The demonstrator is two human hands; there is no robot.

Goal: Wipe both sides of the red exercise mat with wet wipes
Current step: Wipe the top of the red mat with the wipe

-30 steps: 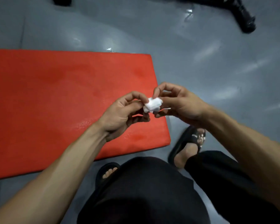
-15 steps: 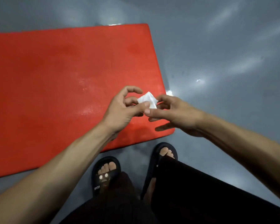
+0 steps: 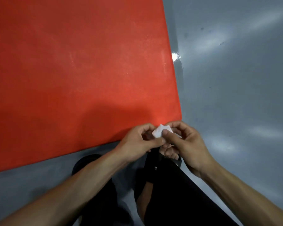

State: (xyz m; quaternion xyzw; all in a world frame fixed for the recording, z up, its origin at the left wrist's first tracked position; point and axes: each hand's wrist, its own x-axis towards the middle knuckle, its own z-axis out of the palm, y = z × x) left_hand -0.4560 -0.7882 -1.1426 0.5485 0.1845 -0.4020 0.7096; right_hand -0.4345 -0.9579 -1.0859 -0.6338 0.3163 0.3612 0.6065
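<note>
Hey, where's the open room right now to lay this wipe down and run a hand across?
Bare room: the mat, from its right edge leftward, and the grey floor right of that edge. Crowded: the mat's near right corner, where the left hand and right hand pinch the wipe, with feet in black sandals below.

- mat (image 3: 82,70): red-orange, plain, paler sheen patches
- wipe (image 3: 160,132): white
- floor (image 3: 235,95): glossy grey, pale light streaks, few dark specks
- trousers (image 3: 178,201): black
- sandal (image 3: 178,161): black
</note>
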